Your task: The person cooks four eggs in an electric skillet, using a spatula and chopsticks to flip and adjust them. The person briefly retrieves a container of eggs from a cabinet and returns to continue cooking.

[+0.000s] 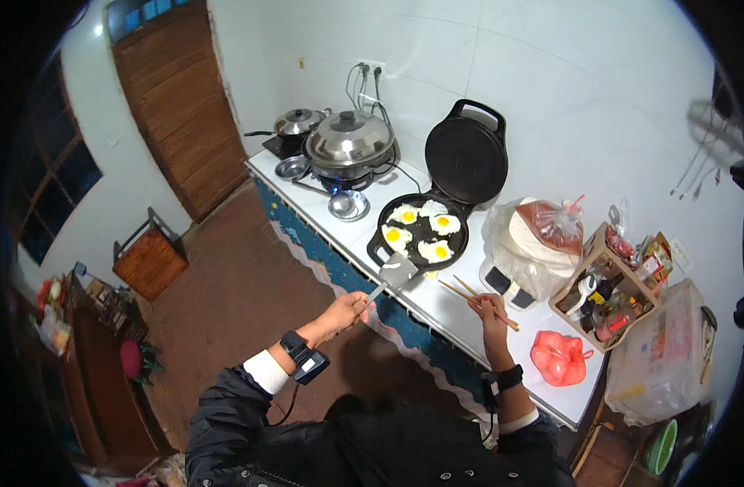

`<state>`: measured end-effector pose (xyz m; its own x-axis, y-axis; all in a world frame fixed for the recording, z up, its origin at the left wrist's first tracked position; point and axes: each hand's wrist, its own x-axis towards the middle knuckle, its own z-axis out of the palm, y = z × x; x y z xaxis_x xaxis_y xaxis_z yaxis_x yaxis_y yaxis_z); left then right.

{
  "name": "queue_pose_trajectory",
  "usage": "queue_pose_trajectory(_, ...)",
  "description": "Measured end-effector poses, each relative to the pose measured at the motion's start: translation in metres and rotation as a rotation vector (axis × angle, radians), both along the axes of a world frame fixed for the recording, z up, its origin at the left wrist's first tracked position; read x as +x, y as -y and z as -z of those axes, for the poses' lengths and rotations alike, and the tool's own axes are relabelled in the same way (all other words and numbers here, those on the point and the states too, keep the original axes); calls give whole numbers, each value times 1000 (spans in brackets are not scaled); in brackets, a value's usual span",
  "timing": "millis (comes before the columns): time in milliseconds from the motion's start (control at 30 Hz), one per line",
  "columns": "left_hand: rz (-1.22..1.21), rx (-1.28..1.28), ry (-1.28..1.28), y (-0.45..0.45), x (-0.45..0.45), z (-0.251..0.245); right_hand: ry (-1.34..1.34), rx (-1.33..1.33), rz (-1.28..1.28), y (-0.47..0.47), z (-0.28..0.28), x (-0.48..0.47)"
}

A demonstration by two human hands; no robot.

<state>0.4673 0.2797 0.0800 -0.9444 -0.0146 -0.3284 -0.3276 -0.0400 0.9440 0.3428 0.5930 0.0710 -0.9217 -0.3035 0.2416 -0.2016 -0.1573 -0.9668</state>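
Note:
My left hand (347,309) grips the handle of a metal spatula (399,271), whose broad blade lies over the near left rim of a black electric griddle pan (417,238). A bit of white shows on the blade. Several fried eggs with yellow yolks, one of them a fried egg (436,250) nearest me, lie apart around the pan. The pan's lid (467,159) stands raised against the wall. In my right hand (489,307) is a pair of wooden chopsticks (459,292), tips slightly parted above the white counter, just short of the pan.
Left along the counter (372,234) stand a lidded steel pot (350,146), a smaller lidded pan (299,122) and a ladle (344,206). To the right are bagged flat rounds (536,237) on a scale (507,286), a condiment box (603,292) and a red plastic bag (557,359).

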Motion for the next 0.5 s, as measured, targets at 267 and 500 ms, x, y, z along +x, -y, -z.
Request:
queue_pose_trajectory(267, 216, -221, -79, 134, -194, 100, -401, 553, 361, 114, 28, -134)
queue_pose_trajectory(500, 375, -322, -8, 169, -341, 130, 31, 176, 415, 183, 62, -187)
